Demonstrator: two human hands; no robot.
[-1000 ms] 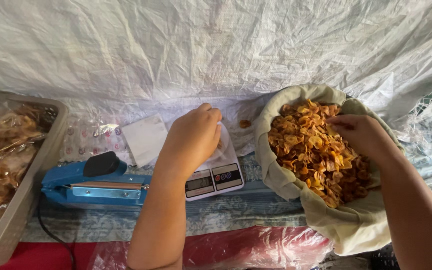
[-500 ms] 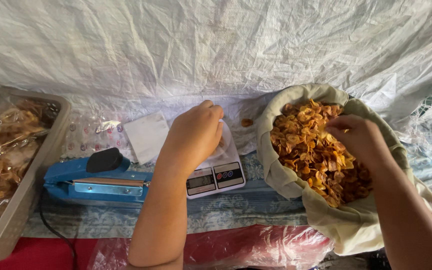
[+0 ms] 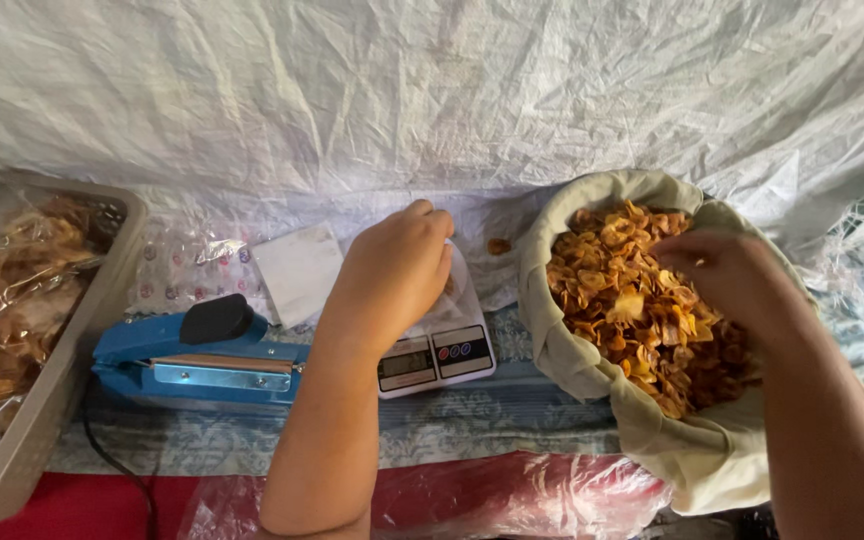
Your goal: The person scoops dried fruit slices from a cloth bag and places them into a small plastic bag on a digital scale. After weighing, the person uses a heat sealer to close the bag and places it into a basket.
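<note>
My left hand rests over the platform of a small white digital scale, fingers curled on a clear plastic bag that stands on it. The hand hides most of the bag. My right hand is down in a beige cloth sack full of golden fried chips, fingers closed on some at the sack's far right side. One loose chip lies on the sheet between scale and sack.
A blue heat sealer with a black knob lies left of the scale, its cord trailing down. A grey tray at far left holds sealed chip packets. A white flat packet lies behind the sealer. A white woven sheet hangs behind.
My right hand has slid lower and nearer into the chips, fingers curling. My left hand has stayed over the scale.
</note>
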